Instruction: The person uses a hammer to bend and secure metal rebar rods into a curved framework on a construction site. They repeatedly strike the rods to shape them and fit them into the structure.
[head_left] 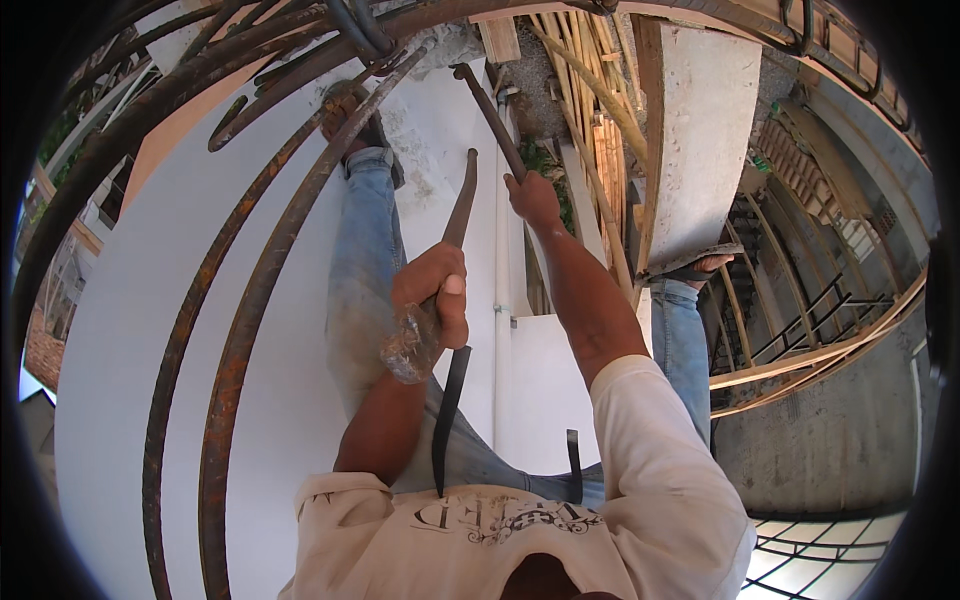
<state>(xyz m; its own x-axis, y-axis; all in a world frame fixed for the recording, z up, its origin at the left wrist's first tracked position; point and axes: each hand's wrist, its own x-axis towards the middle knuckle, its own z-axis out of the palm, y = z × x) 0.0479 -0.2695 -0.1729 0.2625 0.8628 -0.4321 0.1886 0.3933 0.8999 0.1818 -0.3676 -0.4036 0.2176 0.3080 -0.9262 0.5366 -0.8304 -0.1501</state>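
Observation:
My left hand (430,290) is closed around a dark metal bar (463,200), which slants up from the fist to a bare end. Crumpled clear plastic (412,343) covers part of this hand near the wrist. Farther forward, my right hand (535,203) grips a brown rod (490,115) with a small bent head at its far end. The two tools are apart. A black strip (452,415) shows below my left fist; whether it joins the bar I cannot tell.
Rusty reinforcing bars (235,400) curve along the left and across the top. My left foot (352,115) is by a pale surface (150,330); my right is at a concrete beam (700,140). Wooden poles (600,130) lie between. A lower level with timber framing (800,370) drops away right.

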